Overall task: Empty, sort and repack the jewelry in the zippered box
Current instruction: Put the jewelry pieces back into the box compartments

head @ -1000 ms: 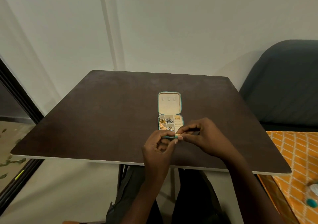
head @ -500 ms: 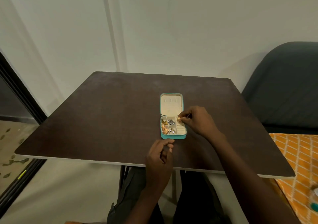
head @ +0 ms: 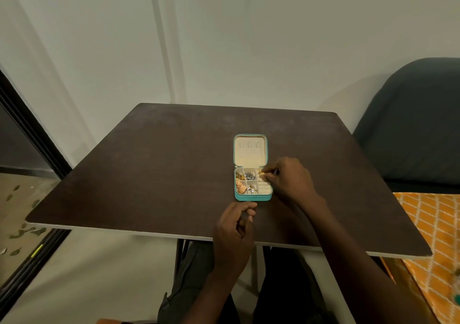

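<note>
— Item one, the box?

— The teal zippered box (head: 252, 197) is lying open on the dark bench (head: 149, 174), right of the bench's middle and nearer its front edge than its back edge. Its lid (head: 250, 150) is lying flat toward the back edge, cream lining up.

— Contents?

— Gold pieces (head: 240, 184) are filling the left compartments, silver pieces (head: 250, 175) are sitting in the middle one at the back, and a few mixed pieces are lying in the middle one at the front. The ring rolls (head: 263, 186) are running down the right side.

— Your right hand?

— My right hand (head: 290, 178) is resting over the box's right edge, its grip pinching a small gold piece (head: 261, 173) above the back right compartment.

— Left hand?

— My left hand (head: 234, 229) is hanging over the bench's front edge, just in front of the box, fingers loosely curled and holding nothing I can see.
</note>
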